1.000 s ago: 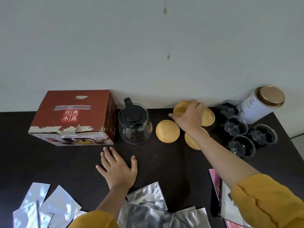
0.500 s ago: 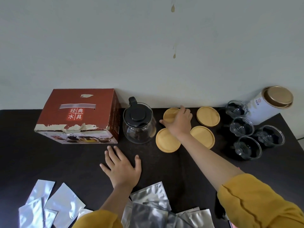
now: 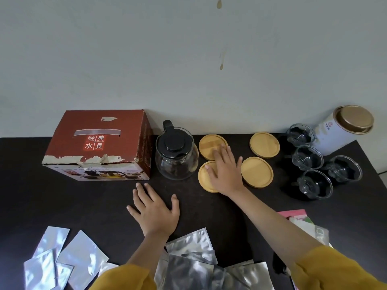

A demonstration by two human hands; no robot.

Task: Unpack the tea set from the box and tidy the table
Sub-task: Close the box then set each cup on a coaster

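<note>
Bamboo coasters [image 3: 257, 172] sit mid-frame right of the glass teapot [image 3: 176, 154]; the right hand [image 3: 226, 171] lies flat, fingers straight, over the two nearest the teapot, probably touching both. The left hand [image 3: 154, 213] rests spread on the table [image 3: 88, 201], farther off.

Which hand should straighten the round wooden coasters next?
The right hand, probably. It already lies flat over the two wooden coasters next to the glass teapot, with the other two close by. The left hand rests flat on the table, farther from them.

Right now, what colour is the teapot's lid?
Black, on the glass teapot; clearest in the head view.
</note>
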